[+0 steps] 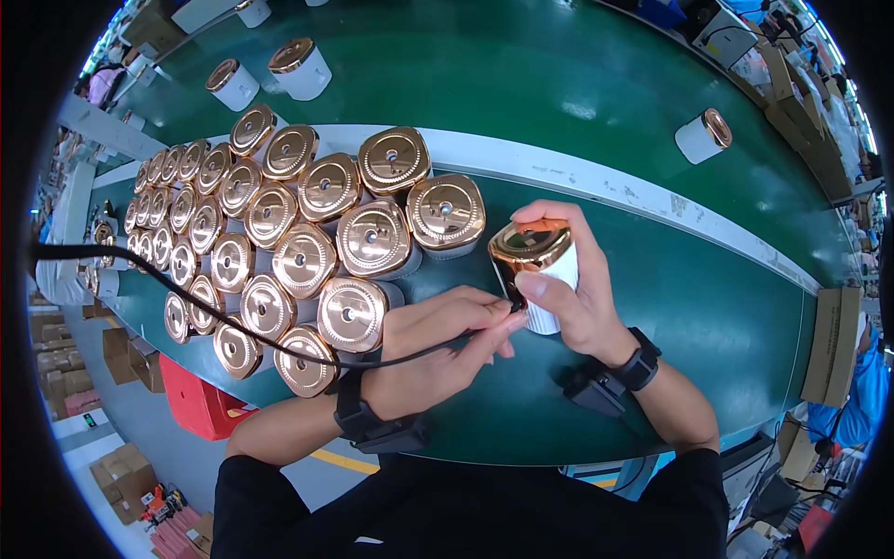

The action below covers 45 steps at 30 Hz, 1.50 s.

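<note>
In my right hand (590, 296) is a white, square-sided canister-like unit (551, 268) with a shiny rose-gold top. My thumb presses its near side and my fingers wrap round the far edge. A dark strip runs down its left side. My left hand (433, 345) pinches the end of a black cable (209, 314) against the unit's lower left side. Whether the cable's plug sits inside the unit or only touches it is hidden by my fingertips. The cable runs off to the left in front of the other units.
Several rows of similar units (371, 238) stand close together on the green table (717, 307), left of my hands. A pale rail (596, 186) separates it from a green surface beyond, with more units (703, 137). A red bin (197, 401) is below left; a cardboard box (832, 345) stands right.
</note>
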Each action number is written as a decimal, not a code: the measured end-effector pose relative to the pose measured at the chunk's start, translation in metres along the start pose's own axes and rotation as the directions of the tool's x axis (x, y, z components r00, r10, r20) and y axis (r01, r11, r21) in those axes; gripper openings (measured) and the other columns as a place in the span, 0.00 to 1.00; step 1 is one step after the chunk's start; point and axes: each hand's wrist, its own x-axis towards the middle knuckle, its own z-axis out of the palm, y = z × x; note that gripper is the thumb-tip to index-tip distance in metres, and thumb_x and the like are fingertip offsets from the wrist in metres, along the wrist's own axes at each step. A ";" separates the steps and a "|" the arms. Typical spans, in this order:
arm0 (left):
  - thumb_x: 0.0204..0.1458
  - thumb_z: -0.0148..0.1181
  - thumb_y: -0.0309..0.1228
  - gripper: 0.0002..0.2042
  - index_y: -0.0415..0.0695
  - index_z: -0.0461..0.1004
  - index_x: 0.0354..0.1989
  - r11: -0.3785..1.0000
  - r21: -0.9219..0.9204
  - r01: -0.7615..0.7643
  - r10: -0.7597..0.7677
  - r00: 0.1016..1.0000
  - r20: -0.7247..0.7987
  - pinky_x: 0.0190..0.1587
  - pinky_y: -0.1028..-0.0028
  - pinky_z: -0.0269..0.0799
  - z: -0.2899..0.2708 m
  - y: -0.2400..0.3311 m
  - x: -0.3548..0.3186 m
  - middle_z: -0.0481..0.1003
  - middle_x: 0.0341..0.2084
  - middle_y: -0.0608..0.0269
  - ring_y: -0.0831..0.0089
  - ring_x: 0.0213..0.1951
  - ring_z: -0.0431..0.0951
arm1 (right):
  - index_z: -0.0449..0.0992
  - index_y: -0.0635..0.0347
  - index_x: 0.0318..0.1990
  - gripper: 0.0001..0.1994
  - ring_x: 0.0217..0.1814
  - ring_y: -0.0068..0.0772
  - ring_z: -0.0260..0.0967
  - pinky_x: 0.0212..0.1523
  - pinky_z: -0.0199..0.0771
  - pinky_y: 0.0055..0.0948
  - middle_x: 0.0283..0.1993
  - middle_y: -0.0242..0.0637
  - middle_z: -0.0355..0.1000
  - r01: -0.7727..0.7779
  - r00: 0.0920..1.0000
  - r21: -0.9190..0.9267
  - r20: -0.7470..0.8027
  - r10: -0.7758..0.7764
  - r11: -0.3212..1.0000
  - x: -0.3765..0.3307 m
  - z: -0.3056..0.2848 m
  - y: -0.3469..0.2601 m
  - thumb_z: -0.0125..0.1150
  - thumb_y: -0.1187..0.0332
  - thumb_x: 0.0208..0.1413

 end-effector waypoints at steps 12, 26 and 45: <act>0.51 0.63 0.19 0.03 0.35 0.74 0.31 0.988 -0.069 0.139 -0.127 0.981 0.149 0.24 0.82 0.72 0.006 0.002 -0.014 0.76 0.28 0.58 0.77 0.25 0.80 | 0.62 0.59 0.44 0.22 0.44 0.27 0.69 0.47 0.69 0.26 0.43 0.39 0.69 -0.006 0.859 -0.557 -0.428 -0.281 0.830 0.062 -0.120 0.006 0.71 0.67 0.48; 0.53 0.62 0.22 0.04 0.36 0.72 0.33 0.946 -0.174 0.275 -0.260 0.960 0.102 0.26 0.81 0.73 0.000 0.000 -0.013 0.75 0.26 0.60 0.79 0.25 0.78 | 0.66 0.66 0.49 0.31 0.59 0.50 0.63 0.58 0.62 0.41 0.55 0.54 0.66 0.073 0.922 -0.733 -0.208 -0.326 0.676 0.267 -0.072 0.052 0.70 0.52 0.45; 0.54 0.61 0.22 0.06 0.34 0.72 0.37 0.940 -0.179 0.289 -0.273 0.956 0.111 0.30 0.81 0.76 -0.001 0.000 -0.010 0.75 0.29 0.59 0.79 0.28 0.78 | 0.51 0.65 0.66 0.55 0.67 0.51 0.56 0.65 0.57 0.40 0.66 0.55 0.56 -0.115 0.903 -0.714 -0.365 -0.228 0.690 0.393 -0.044 0.104 0.74 0.43 0.34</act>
